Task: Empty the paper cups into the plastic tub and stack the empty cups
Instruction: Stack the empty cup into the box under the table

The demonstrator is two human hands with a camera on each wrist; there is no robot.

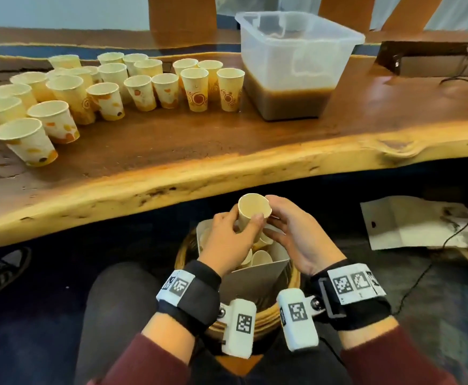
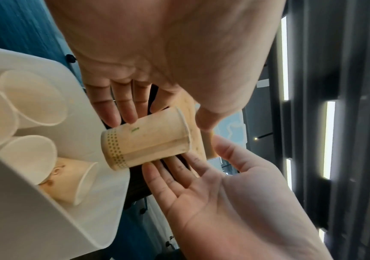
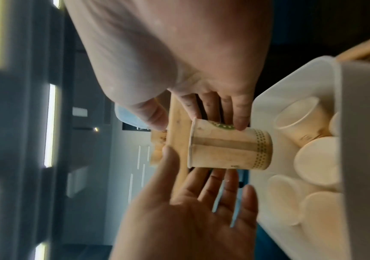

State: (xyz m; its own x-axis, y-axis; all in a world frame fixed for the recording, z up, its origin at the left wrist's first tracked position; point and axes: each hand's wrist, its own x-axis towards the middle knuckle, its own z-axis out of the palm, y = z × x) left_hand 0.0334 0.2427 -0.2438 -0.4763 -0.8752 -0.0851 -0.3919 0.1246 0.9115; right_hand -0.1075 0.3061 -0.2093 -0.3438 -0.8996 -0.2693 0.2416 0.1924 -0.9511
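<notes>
A plain paper cup (image 1: pixel 253 208) (image 2: pixel 146 140) (image 3: pixel 228 149), empty inside, is held upright below the table edge. My left hand (image 1: pixel 233 237) grips its near side with thumb and fingers. My right hand (image 1: pixel 291 232) touches its far side with nearly straight fingers (image 2: pixel 173 168), thumb off the cup. Under the hands stands a white box (image 1: pixel 258 276) (image 2: pixel 24 211) (image 3: pixel 368 123) with several loose empty cups (image 1: pixel 260 258) lying in it. The clear plastic tub (image 1: pixel 296 51) sits at the back right of the table with brown liquid in its bottom. Several printed paper cups (image 1: pixel 144 90) stand on the table's left half.
The white box rests in a wicker basket (image 1: pixel 183 254) between my knees. The thick wooden table edge (image 1: pixel 171 173) runs just beyond the hands. A white paper bag (image 1: pixel 410 226) and a cable lie on the floor to the right. A shoe (image 1: pixel 7 265) is at the left.
</notes>
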